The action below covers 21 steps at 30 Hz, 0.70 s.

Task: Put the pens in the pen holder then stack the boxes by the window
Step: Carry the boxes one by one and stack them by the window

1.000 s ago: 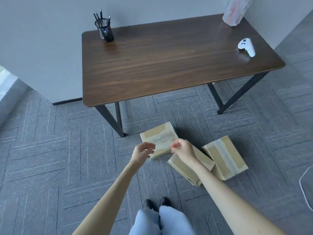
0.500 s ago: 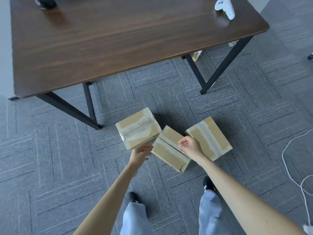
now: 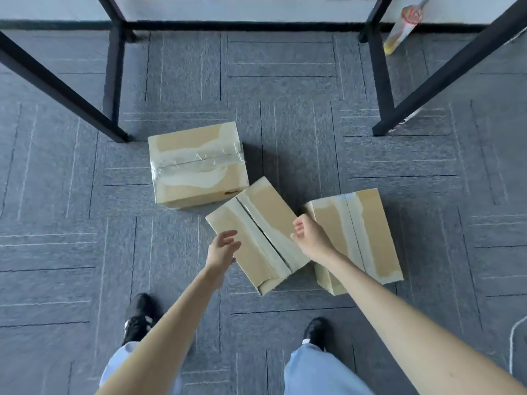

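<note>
Three taped cardboard boxes lie on the grey carpet. The left box [image 3: 196, 165] sits by a table leg, the middle box [image 3: 263, 223] lies slanted in front of it, and the right box [image 3: 368, 223] touches the middle one. My left hand [image 3: 222, 249] hovers over the middle box's near left edge with fingers loosely spread. My right hand [image 3: 309, 236] hangs over its right side, fingers loosely curled, holding nothing. I cannot tell whether either hand touches the box. The pen holder is out of view.
Black table legs [image 3: 114, 81] stand behind the boxes at left, with further table legs [image 3: 380, 81] at right. A bottle-like object [image 3: 402, 27] leans near the back wall. A white cable [image 3: 513, 343] lies on the floor at right. My shoes [image 3: 139, 315] stand just in front of the boxes.
The view has tipped down and closer, so the tabletop has left the frame. Both hands have come down from above the left box toward the sides of the middle box.
</note>
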Available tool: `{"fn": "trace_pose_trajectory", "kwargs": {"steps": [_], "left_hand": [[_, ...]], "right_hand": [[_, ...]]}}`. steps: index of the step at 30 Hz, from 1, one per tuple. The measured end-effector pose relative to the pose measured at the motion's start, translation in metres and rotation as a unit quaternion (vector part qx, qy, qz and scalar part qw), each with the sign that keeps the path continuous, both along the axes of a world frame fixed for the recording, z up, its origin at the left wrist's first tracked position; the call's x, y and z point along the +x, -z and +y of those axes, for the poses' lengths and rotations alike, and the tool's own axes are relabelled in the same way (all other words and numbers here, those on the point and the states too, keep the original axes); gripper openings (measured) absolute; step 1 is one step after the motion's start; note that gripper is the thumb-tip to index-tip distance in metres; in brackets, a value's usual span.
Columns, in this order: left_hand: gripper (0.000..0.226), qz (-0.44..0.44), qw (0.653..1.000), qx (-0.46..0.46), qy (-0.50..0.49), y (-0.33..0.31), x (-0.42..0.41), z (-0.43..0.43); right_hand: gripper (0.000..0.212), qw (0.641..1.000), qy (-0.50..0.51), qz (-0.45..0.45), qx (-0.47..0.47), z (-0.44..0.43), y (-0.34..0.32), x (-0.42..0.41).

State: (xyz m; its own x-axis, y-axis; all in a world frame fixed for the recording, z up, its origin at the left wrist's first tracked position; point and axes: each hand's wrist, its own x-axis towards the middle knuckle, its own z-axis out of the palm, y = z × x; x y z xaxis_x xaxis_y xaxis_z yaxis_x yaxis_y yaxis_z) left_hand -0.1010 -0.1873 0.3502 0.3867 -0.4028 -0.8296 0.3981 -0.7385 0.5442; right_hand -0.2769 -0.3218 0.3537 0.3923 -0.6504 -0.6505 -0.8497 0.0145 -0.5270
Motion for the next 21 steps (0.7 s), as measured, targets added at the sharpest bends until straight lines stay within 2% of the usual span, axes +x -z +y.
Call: {"fn": "trace_pose_trajectory", "kwargs": {"steps": [3,6,9,11,16,21], "left_hand": [[0.047,-0.027,0.999,0.031,-0.015,0.059,-0.011,0.009],[0.07,-0.015,0.998,0.049,-0.025,0.103,-0.02,0.018],[0.089,0.003,0.999,0.023,-0.048,0.133,-0.026,0.024],[0.092,0.007,0.997,-0.015,-0.069,0.147,-0.03,0.025],[0.089,-0.012,0.993,-0.062,-0.097,0.163,-0.026,0.026],[0.093,-0.045,0.995,-0.073,-0.06,0.168,-0.01,0.04]], "right_hand": [[0.043,0.999,-0.034,0.02,-0.002,-0.009,0.053,-0.002],[0.061,0.998,-0.053,0.034,0.014,-0.013,0.094,-0.003],[0.079,0.998,-0.038,0.035,0.028,-0.016,0.131,-0.004],[0.089,0.998,-0.021,0.048,0.036,-0.014,0.148,-0.005],[0.093,0.997,-0.013,0.08,-0.012,0.002,0.165,-0.007],[0.079,0.995,0.003,0.103,-0.002,0.011,0.172,-0.014]]}}
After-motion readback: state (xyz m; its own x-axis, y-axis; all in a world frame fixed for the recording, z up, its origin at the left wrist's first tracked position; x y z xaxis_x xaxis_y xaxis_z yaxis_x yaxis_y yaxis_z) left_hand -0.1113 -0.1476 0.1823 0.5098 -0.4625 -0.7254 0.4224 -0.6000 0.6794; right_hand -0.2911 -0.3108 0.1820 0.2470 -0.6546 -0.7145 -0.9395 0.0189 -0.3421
